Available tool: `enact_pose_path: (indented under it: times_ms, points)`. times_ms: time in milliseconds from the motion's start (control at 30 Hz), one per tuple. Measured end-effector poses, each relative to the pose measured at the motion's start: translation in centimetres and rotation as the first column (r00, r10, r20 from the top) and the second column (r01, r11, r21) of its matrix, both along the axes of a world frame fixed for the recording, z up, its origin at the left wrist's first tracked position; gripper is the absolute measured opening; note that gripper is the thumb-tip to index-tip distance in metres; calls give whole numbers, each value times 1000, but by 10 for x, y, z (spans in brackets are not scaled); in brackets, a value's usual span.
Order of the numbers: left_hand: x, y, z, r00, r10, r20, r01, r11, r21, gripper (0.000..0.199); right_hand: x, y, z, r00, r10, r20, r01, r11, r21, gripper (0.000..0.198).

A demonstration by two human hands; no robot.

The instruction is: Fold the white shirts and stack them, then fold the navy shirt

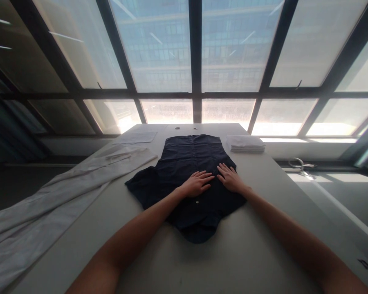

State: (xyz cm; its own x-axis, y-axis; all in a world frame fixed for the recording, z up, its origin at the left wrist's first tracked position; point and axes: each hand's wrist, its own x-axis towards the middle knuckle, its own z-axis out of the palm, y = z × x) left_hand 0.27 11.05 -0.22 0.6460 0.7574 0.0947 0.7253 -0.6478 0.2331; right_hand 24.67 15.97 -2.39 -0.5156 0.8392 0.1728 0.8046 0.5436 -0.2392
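Note:
A dark navy shirt [184,159] lies spread on the white table [263,245], its collar end toward me and its straight hem at the far side. One small pale button shows near the collar. Flat on the middle of the cloth rests my left hand [196,183], its fingers stretched to the right. My right hand [230,178] presses on the shirt's right side with fingers spread, pointing up and left. The two hands are close together but apart, and neither grips the fabric. A sleeve or side piece sticks out at the left.
Along the table's left edge lies a long white cloth [79,183], hanging over the side. Beyond it are flat white sheets [135,137]. A folded white stack [245,143] sits at the far right. Two small objects [177,128] lie near the far edge, before large windows [159,45].

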Motion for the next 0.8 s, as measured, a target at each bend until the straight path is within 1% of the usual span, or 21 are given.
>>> enact_pose_path:
  times_ms: [133,433,800]
  points:
    - [0,0,0,1000,4,9,-4,1000,-6,51,2,0,-1,999,-20,41,20,1000,0,62]
    - [-1,0,-4,1000,18,18,-18,1000,-5,51,3,1,-3,999,-2,34,2,1000,12,59]
    - [-2,-6,-1,999,29,32,-29,999,-17,50,4,0,-7,998,-11,62,8,999,48,59]
